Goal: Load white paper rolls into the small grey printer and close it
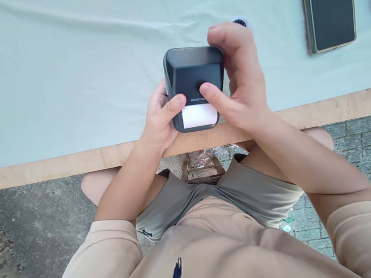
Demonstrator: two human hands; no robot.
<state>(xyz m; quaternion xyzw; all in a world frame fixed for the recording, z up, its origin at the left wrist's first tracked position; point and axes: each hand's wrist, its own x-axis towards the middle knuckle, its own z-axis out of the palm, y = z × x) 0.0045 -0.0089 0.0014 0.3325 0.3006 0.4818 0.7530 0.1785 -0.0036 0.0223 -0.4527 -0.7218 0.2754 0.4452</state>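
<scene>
Over the counter's edge [58, 167], my left fingers [172, 108] and right fingers [216, 96] clasp the black printer [195, 79], seemingly for steadiness.

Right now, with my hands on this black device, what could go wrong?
A slip might drop the black device past the wooden table edge close by. The right thumb, by the white strip, could rub or crease it. The right hand partly hides a small round object, which it might knock.

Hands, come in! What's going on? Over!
Left hand holding black NIIMBOT device. Right hand at its right edge. White paper showing near its bottom. Phone apart, to the right.
</scene>
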